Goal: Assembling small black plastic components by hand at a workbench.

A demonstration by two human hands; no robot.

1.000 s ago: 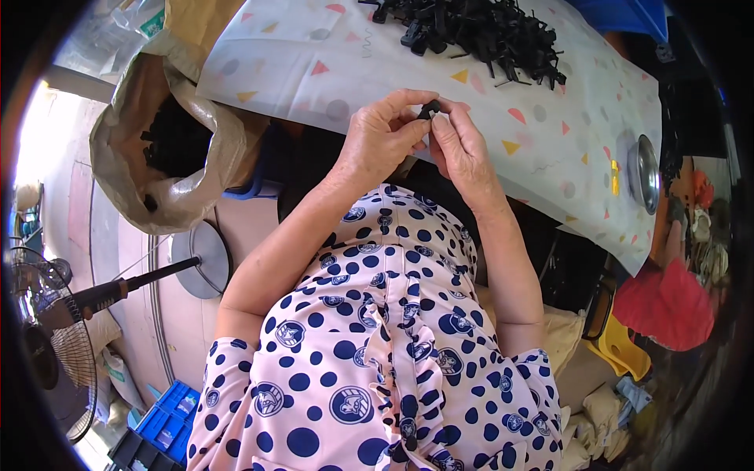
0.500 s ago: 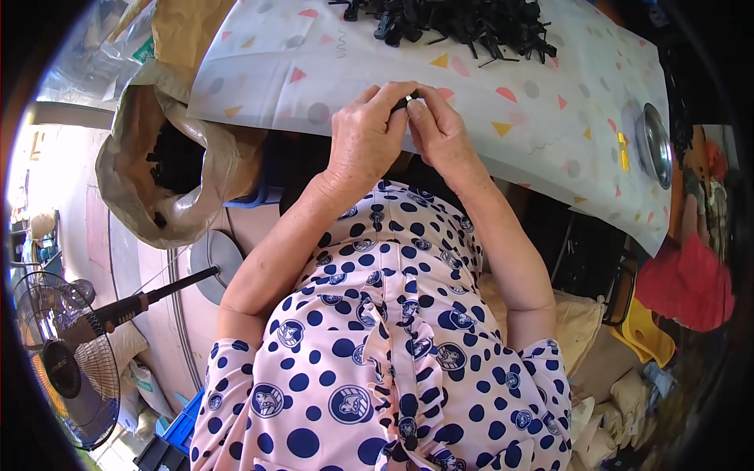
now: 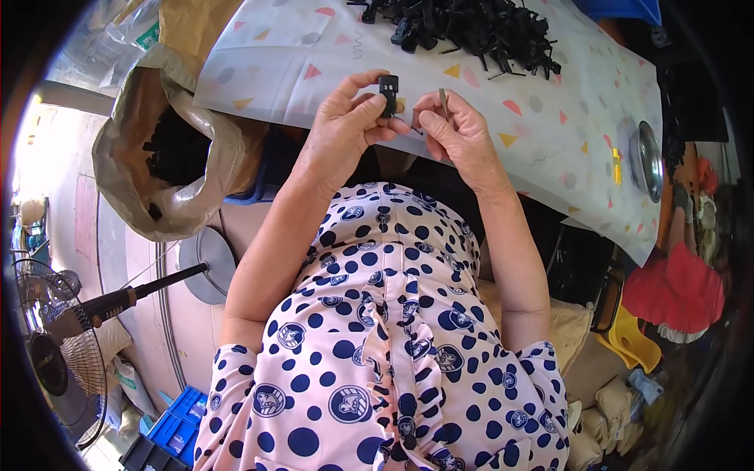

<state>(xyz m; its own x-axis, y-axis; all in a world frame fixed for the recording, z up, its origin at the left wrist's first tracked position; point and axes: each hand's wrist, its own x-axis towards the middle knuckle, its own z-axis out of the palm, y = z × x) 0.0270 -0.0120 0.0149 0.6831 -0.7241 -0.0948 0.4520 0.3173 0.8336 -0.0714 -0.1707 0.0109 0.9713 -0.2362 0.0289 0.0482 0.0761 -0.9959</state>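
Observation:
Over the table's near edge, my left hand pinches a small black plastic part with a squarish end raised. A thin black stem sticks out below it toward the right. Just beside it, my right hand has its fingers closed round a thin, flat, greyish-brown strip, perhaps a small blade; most of it is hidden in the fingers. The two hands are apart. Farther back lies a heap of similar black plastic parts on the patterned tablecloth.
Left of the table stands an open sack with black pieces inside. A metal bowl and a yellow object sit at the table's right end. On the floor side are a fan and a blue crate.
My hands, which were together around a small dark piece, have separated. The left now shows the black part upright, and the strip in my right hand has come into sight.

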